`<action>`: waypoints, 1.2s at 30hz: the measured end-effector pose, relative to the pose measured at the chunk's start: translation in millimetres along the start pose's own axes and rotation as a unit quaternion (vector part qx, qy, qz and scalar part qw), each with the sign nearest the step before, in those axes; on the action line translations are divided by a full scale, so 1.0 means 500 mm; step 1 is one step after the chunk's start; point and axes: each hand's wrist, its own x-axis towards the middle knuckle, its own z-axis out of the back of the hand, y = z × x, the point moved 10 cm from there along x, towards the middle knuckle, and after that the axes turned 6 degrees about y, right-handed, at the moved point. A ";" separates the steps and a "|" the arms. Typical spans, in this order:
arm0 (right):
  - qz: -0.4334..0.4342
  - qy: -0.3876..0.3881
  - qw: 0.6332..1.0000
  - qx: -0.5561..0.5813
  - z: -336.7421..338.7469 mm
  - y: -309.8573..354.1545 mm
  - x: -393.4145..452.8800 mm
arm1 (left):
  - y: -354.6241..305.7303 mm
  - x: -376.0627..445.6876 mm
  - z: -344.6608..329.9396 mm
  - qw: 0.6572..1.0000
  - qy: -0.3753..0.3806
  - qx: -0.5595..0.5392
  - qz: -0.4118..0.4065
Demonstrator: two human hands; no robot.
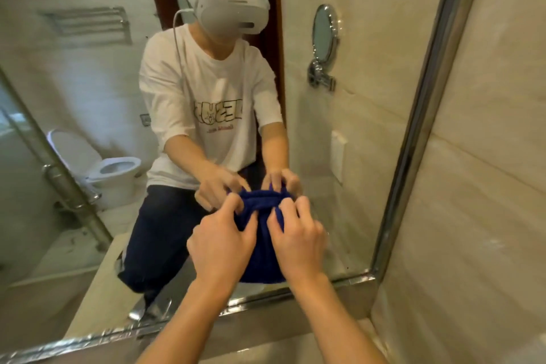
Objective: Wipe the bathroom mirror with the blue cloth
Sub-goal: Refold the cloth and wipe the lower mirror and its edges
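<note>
**Surfaces and finishes at the mirror**

The blue cloth is thick, matt terry with a soft nap, bunched into folds; the mirror is smooth, glossy glass, faintly smeared in places; its frame is polished, chrome-like metal, bright along the edge; the wall beside it is glossy, cream stone-look tile with pale veining; reflected in the glass, a round shaving mirror has a shiny metal rim and bracket; a toilet shows smooth, white, glazed ceramic; a headset looks like matt white plastic.
</note>
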 end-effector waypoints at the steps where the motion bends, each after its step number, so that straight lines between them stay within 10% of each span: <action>1: -0.019 0.057 0.998 -0.008 -0.032 -0.012 -0.047 | 0.033 -0.028 -0.032 0.999 0.040 0.016 0.030; 4: -0.055 0.148 0.987 0.016 -0.054 -0.038 -0.120 | 0.078 -0.092 -0.061 0.994 0.082 0.004 0.071; 11: 0.022 -0.087 0.993 0.078 0.213 0.061 0.133 | -0.093 0.016 0.171 0.985 -0.112 -0.123 -0.053; 21: 0.032 -0.147 0.984 0.098 0.146 0.091 0.170 | -0.094 0.067 0.209 0.960 -0.216 -0.146 -0.100; 25: 0.021 -0.109 0.991 0.072 0.064 0.034 0.080 | -0.048 0.033 0.100 0.978 -0.162 -0.109 -0.080; 31: -0.068 0.146 0.986 -0.046 -0.068 -0.081 -0.141 | 0.086 -0.097 -0.153 0.987 0.099 -0.039 0.117; 36: -0.078 0.123 0.989 0.002 0.011 -0.086 -0.124 | 0.043 -0.124 -0.109 0.989 0.035 -0.123 0.073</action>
